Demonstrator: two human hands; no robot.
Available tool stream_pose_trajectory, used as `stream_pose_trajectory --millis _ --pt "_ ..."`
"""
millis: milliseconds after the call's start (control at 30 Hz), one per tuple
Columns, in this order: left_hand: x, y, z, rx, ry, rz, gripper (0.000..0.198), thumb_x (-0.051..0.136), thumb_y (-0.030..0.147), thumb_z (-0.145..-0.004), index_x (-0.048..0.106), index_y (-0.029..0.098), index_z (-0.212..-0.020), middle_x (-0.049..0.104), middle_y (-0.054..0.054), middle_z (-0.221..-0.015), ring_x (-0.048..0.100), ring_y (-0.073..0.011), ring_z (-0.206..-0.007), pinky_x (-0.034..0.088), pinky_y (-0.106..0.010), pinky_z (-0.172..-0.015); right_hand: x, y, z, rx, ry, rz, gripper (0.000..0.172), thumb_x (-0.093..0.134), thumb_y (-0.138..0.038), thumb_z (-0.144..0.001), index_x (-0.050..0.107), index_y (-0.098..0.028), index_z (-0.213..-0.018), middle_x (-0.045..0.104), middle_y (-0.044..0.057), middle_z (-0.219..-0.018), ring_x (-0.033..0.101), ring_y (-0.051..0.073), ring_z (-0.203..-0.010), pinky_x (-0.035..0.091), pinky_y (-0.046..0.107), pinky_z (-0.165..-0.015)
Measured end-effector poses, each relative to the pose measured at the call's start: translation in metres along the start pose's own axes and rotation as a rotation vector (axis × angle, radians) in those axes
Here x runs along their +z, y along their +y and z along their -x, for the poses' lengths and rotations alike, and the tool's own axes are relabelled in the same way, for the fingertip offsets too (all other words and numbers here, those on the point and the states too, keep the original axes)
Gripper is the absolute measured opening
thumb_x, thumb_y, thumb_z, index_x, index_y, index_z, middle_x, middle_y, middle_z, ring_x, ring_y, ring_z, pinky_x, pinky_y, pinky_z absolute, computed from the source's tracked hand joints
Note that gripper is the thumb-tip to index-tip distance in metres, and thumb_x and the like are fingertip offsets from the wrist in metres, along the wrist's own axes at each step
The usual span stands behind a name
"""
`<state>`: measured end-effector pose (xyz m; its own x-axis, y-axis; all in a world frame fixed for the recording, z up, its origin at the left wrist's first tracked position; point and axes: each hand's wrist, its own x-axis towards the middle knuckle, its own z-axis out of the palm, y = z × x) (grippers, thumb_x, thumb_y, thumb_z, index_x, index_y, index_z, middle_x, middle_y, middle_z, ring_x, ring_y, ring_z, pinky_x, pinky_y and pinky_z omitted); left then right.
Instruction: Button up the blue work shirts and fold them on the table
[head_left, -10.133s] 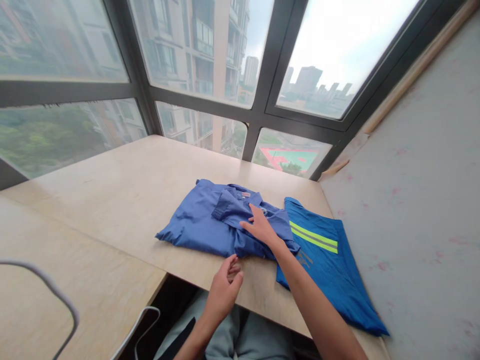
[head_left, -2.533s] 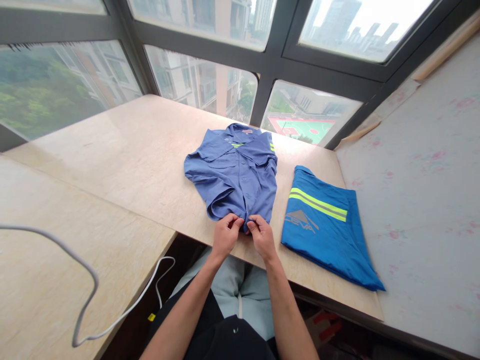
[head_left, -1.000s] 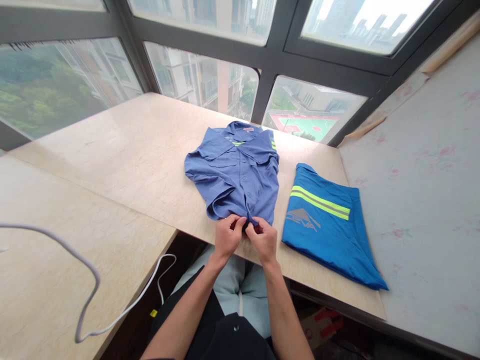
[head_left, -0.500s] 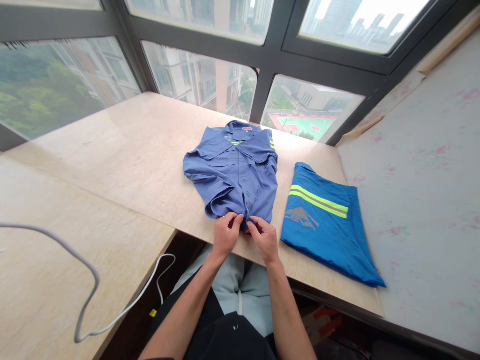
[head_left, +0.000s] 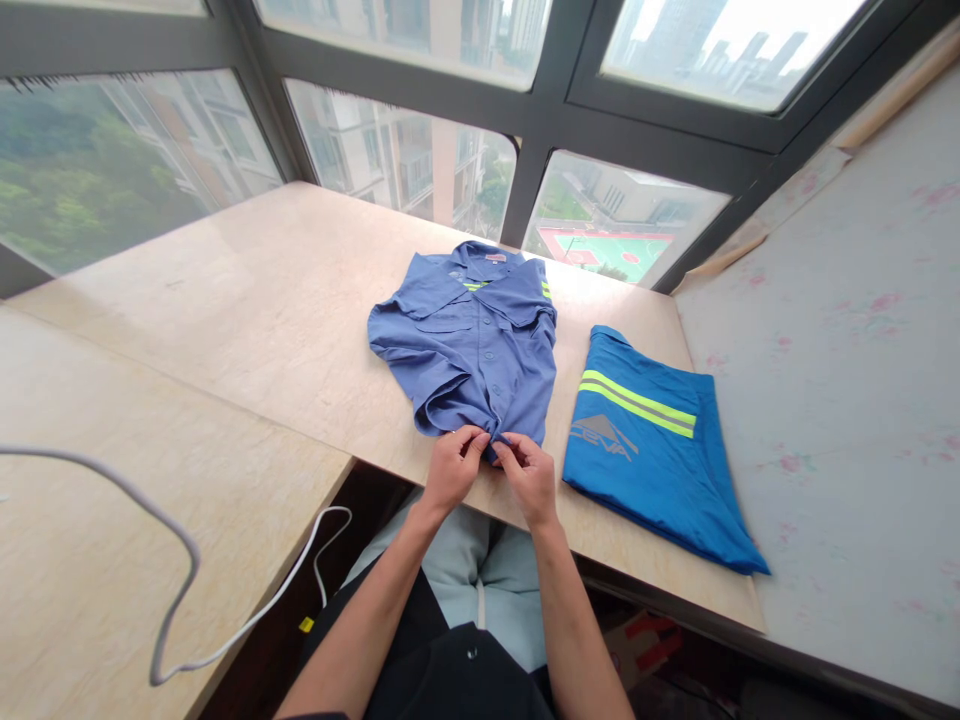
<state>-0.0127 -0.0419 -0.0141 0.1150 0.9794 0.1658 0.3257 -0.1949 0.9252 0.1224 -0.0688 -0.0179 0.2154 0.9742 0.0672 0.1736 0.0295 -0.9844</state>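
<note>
A blue-violet button-up work shirt (head_left: 450,335) lies front side up before me, its collar toward the window. Buttons run down its front, and yellow-green stripes show near the collar and at one shoulder. At the bottom of the button front, my left hand (head_left: 454,468) pinches one edge of the shirt between thumb and fingers. Close beside it, my right hand (head_left: 529,476) is closed on the other edge, thumb and fingertips together. The fingertips nearly meet, and the small piece of cloth between them is mostly hidden.
To the right lies a folded bright blue garment (head_left: 645,450) with a yellow-grey stripe and grey lettering. The light marbled counter (head_left: 247,300) meets window frames at the back and a floral wall (head_left: 832,430) at right. A grey-white cable (head_left: 191,560) loops at left.
Both hands stay at the shirt's bottom front. The left fingers have moved slightly closer to the right ones, and the cloth edges between them have shifted a little.
</note>
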Motion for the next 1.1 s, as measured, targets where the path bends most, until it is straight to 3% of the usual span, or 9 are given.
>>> stream_pose_trajectory --millis 367,533,633,733,833,933,1100 --pt "0.003 0.000 0.002 0.019 0.043 -0.001 0.023 0.050 0.031 -0.092 0.065 0.020 -0.078 0.063 -0.001 -0.067 0.055 -0.0151 -0.064 0.041 -0.027 -0.064 0.003 -0.004 0.000 0.029 0.066 -0.023 0.026 0.065 -0.042 -0.081 0.068 -0.018 -0.090 0.069 0.003 -0.075 0.064 0.017 -0.063 0.056 0.030 -0.061" --pt "-0.003 -0.005 0.003 -0.094 0.050 0.304 0.027 0.053 0.041 -0.089 0.057 0.019 -0.073 0.049 0.002 -0.057 0.045 -0.0119 -0.052 0.036 -0.025 -0.052 -0.001 -0.005 -0.007 0.118 0.257 -0.060 0.026 0.061 -0.044 -0.081 0.061 -0.019 -0.086 0.061 -0.001 -0.064 0.060 0.016 -0.054 0.051 0.028 -0.053" --pt "-0.008 -0.007 0.003 -0.108 0.059 0.480 0.030 0.057 0.044 -0.087 0.054 0.019 -0.071 0.048 0.003 -0.056 0.045 -0.0112 -0.053 0.037 -0.024 -0.053 -0.004 -0.002 -0.008 0.123 0.297 -0.092 0.023 0.060 -0.042 -0.079 0.057 -0.020 -0.084 0.055 -0.004 -0.061 0.053 0.014 -0.052 0.047 0.026 -0.050" --pt "-0.007 -0.007 0.004 -0.115 0.148 0.562 0.032 0.054 0.043 -0.088 0.050 0.019 -0.066 0.046 0.003 -0.056 0.043 -0.0104 -0.053 0.036 -0.024 -0.054 -0.006 0.000 -0.006 0.051 0.280 -0.128 0.019 0.055 -0.039 -0.078 0.055 -0.020 -0.078 0.048 -0.004 -0.062 0.045 0.013 -0.054 0.041 0.024 -0.050" --pt "-0.003 -0.007 0.007 -0.117 0.307 0.467 0.038 0.049 0.040 -0.090 0.043 0.020 -0.059 0.041 0.004 -0.053 0.039 -0.0099 -0.050 0.034 -0.024 -0.051 -0.007 0.000 -0.003 -0.044 0.291 -0.177 0.020 0.049 -0.037 -0.081 0.053 -0.019 -0.073 0.047 -0.003 -0.064 0.042 0.013 -0.059 0.037 0.025 -0.055" --pt "-0.004 -0.003 0.014 -0.012 0.458 0.195 0.038 0.051 0.033 -0.090 0.041 0.020 -0.056 0.039 0.004 -0.052 0.037 -0.0102 -0.051 0.034 -0.024 -0.051 -0.008 -0.002 -0.001 -0.073 0.301 -0.215 0.023 0.048 -0.038 -0.084 0.056 -0.018 -0.073 0.048 -0.002 -0.066 0.042 0.014 -0.062 0.036 0.026 -0.058" --pt "-0.021 0.024 0.023 0.402 0.632 -0.089 0.029 0.058 0.018 -0.084 0.045 0.019 -0.058 0.046 0.003 -0.059 0.046 -0.0112 -0.057 0.040 -0.025 -0.056 -0.008 -0.005 0.001 -0.135 0.162 -0.178 0.023 0.047 -0.036 -0.086 0.057 -0.019 -0.075 0.048 -0.001 -0.068 0.043 0.015 -0.062 0.035 0.027 -0.059"
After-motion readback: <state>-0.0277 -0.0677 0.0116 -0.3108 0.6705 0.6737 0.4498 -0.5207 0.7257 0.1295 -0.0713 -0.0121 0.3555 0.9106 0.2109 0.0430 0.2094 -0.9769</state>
